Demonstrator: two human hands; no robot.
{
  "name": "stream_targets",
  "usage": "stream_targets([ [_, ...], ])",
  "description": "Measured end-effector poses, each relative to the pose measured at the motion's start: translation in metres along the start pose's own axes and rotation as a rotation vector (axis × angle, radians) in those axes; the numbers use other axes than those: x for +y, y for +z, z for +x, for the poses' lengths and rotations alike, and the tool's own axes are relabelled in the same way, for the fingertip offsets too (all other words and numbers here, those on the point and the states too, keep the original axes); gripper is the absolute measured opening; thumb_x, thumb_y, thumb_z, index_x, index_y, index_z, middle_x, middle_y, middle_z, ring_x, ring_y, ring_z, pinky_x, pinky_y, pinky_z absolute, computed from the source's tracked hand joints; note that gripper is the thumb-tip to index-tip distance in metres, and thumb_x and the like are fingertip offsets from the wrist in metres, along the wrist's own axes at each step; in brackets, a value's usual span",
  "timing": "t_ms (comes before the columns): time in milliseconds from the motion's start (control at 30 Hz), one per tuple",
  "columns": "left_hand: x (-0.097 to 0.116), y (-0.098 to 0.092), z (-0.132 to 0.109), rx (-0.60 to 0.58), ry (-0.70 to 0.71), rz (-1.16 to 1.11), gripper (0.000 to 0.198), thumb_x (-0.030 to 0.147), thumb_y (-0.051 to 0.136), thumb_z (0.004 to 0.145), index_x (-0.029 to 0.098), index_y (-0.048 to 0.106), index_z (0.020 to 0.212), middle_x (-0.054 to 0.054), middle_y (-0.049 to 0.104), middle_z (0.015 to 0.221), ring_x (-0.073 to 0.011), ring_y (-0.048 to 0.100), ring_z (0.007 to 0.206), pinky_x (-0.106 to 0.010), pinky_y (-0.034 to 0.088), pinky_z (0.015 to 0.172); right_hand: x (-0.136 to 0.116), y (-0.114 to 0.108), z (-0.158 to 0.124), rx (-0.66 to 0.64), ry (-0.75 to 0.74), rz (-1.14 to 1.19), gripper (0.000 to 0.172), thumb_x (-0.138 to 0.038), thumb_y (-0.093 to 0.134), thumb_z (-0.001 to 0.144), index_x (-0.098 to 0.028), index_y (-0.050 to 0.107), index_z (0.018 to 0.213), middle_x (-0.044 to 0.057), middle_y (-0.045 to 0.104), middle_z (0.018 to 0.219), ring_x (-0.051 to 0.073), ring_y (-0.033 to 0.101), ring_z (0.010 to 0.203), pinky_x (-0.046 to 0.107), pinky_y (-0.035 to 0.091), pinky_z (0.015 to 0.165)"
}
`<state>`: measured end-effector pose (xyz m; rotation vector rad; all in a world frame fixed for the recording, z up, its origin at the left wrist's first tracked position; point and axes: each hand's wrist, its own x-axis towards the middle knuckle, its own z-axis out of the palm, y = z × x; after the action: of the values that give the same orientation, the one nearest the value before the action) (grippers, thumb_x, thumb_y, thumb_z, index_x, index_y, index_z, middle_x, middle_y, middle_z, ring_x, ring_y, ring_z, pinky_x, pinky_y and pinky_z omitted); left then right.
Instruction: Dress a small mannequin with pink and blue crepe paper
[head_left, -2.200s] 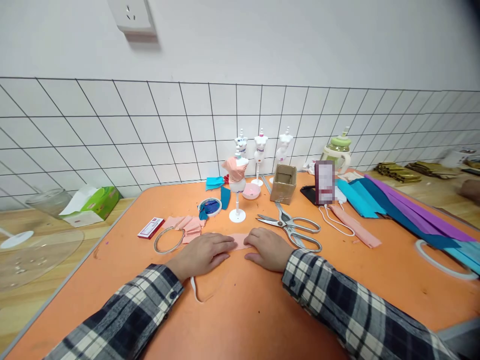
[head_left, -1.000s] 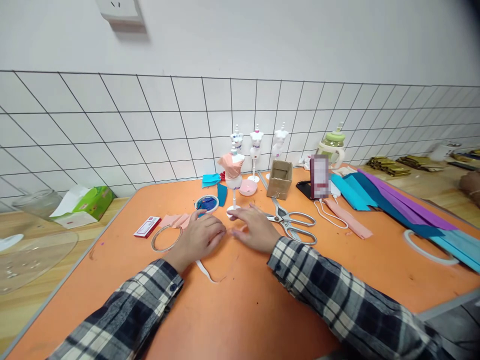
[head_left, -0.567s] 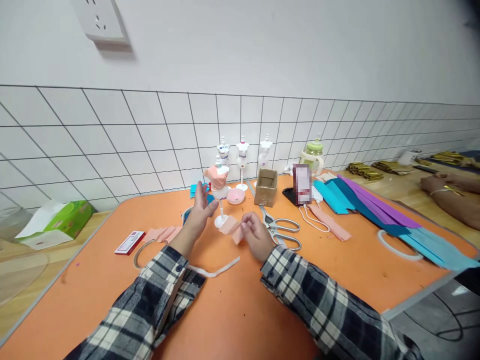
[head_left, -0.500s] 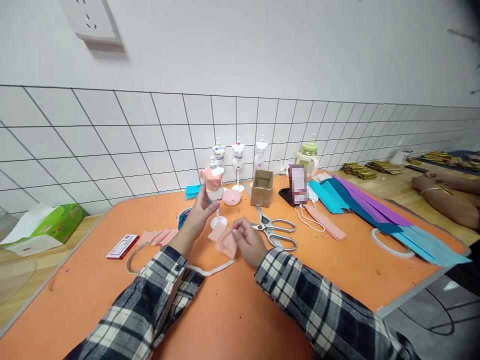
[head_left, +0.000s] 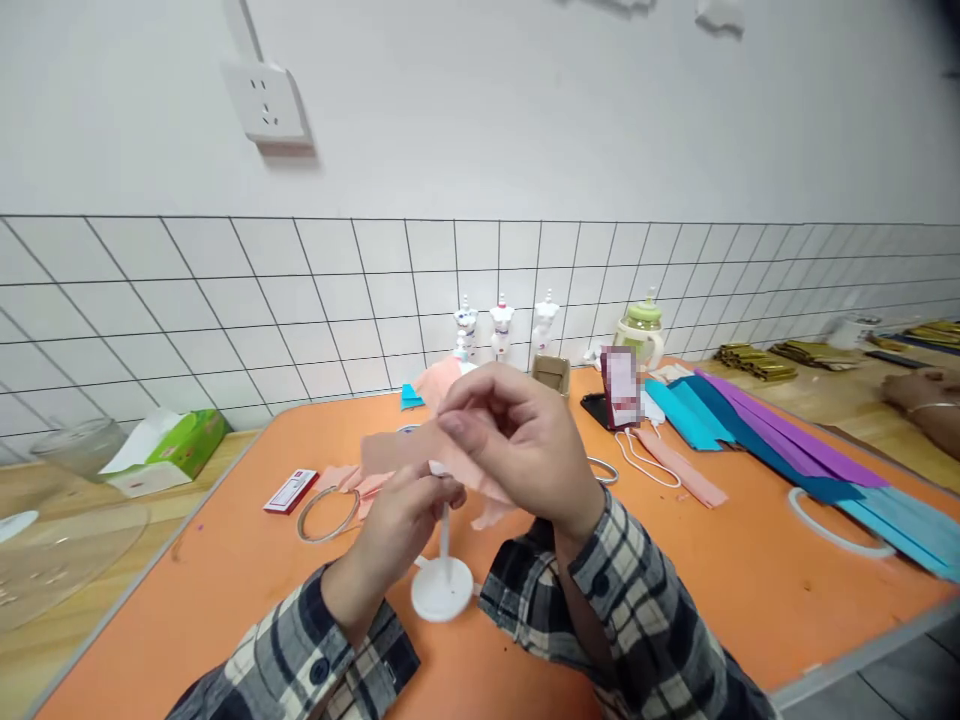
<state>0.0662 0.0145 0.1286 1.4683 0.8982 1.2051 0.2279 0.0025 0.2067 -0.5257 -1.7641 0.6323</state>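
Observation:
My left hand (head_left: 405, 520) is closed round the stem of a small white dress-form mannequin, whose round base (head_left: 442, 592) is lifted and tilted toward me. Peach material (head_left: 436, 382) shows on its upper part; my hands hide most of its body. Raised in front of the form, my right hand (head_left: 529, 440) pinches a thin peach strip (head_left: 391, 452) that stretches leftward across it. More pleated peach pieces (head_left: 341, 478) lie left of my hands, by a ring-shaped roll of tape (head_left: 328, 515).
Several small white dress forms (head_left: 502, 325) stand at the back, beside a cardboard box (head_left: 551, 375). A phone (head_left: 621, 385), a bottle (head_left: 641, 330) and coloured sheets (head_left: 780, 430) are to the right. A red-and-white box (head_left: 291, 491) lies left. Another person's hand (head_left: 922, 390) rests far right.
The dress form has come nearer and tilted, with my left hand now lower, on its stem. My right hand has risen with the peach strip. The view has shifted.

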Motion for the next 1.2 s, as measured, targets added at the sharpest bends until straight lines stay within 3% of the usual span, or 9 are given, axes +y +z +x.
stream_targets([
  [67,0.008,0.001,-0.008,-0.092,0.064,-0.124,0.007,0.027,0.050,0.071,0.021,0.051,0.075,-0.004,0.050,0.070,-0.0198,0.049,0.069,-0.039,0.048,0.065,0.005,-0.002,0.001,0.065,0.052,-0.106,0.009,-0.032,0.062,0.089,-0.023,0.064,0.086,-0.003,0.063,0.074,0.011,0.055,0.062,0.023,0.044,0.059],
  [200,0.021,0.000,-0.012,-0.164,0.098,-0.212,0.036,0.031,0.047,0.067,0.023,0.051,0.103,-0.009,0.052,0.092,-0.0227,0.050,0.078,-0.042,0.047,0.069,0.020,-0.002,-0.003,0.156,0.118,-0.233,0.006,-0.028,0.064,0.085,-0.022,0.065,0.084,-0.005,0.057,0.064,0.009,0.046,0.052,0.023,0.037,0.052],
  [300,0.023,0.000,-0.011,-0.191,0.073,-0.204,0.041,0.037,0.053,0.070,0.023,0.052,0.108,-0.010,0.052,0.101,-0.0228,0.051,0.083,-0.040,0.047,0.071,0.026,0.003,-0.003,0.223,0.144,-0.272,0.006,-0.029,0.063,0.085,-0.022,0.064,0.084,-0.006,0.054,0.058,0.009,0.043,0.048,0.023,0.035,0.051],
  [400,0.022,0.004,-0.008,-0.123,0.031,-0.258,0.041,0.051,0.057,0.080,0.023,0.053,0.110,-0.007,0.051,0.098,-0.0184,0.049,0.078,-0.033,0.046,0.068,0.032,0.008,-0.002,0.244,0.182,-0.319,0.006,-0.028,0.062,0.084,-0.023,0.063,0.082,-0.007,0.051,0.053,0.010,0.045,0.047,0.024,0.035,0.052],
  [500,0.021,0.007,-0.003,0.009,-0.027,-0.239,0.047,0.065,0.047,0.089,0.022,0.055,0.108,-0.003,0.049,0.086,-0.0132,0.043,0.064,-0.027,0.042,0.058,0.037,0.010,0.000,0.229,0.246,-0.332,0.005,-0.027,0.062,0.083,-0.022,0.063,0.082,-0.008,0.053,0.051,0.012,0.049,0.048,0.025,0.036,0.053],
  [600,0.020,0.006,0.001,0.065,-0.048,-0.215,0.046,0.064,0.047,0.090,0.022,0.057,0.105,0.000,0.048,0.079,-0.0116,0.039,0.059,-0.024,0.037,0.052,0.039,0.012,0.000,0.210,0.247,-0.306,0.004,-0.026,0.061,0.084,-0.022,0.062,0.082,-0.008,0.054,0.051,0.011,0.051,0.048,0.025,0.038,0.055],
  [800,0.017,0.003,-0.001,0.094,-0.069,-0.250,0.045,0.065,0.056,0.085,0.021,0.058,0.096,-0.001,0.052,0.081,-0.0116,0.045,0.064,-0.023,0.042,0.057,0.038,0.015,0.000,0.256,0.232,-0.237,0.006,-0.028,0.060,0.084,-0.022,0.060,0.081,-0.009,0.050,0.049,0.010,0.047,0.045,0.023,0.037,0.052],
  [1000,0.018,0.006,-0.001,0.126,-0.065,-0.244,0.042,0.062,0.051,0.090,0.021,0.058,0.094,0.000,0.052,0.078,-0.0096,0.040,0.057,-0.022,0.038,0.050,0.040,0.025,-0.003,0.231,0.213,-0.248,0.007,-0.027,0.058,0.085,-0.022,0.059,0.080,-0.009,0.043,0.047,0.009,0.041,0.043,0.022,0.032,0.049],
  [1200,0.020,0.004,0.000,0.226,-0.056,-0.227,0.040,0.056,0.052,0.092,0.018,0.054,0.080,0.003,0.045,0.062,-0.0092,0.038,0.052,-0.020,0.035,0.047,0.038,0.025,-0.003,0.217,0.212,-0.277,0.008,-0.029,0.058,0.086,-0.023,0.058,0.081,-0.010,0.037,0.047,0.010,0.038,0.043,0.023,0.028,0.047],
])
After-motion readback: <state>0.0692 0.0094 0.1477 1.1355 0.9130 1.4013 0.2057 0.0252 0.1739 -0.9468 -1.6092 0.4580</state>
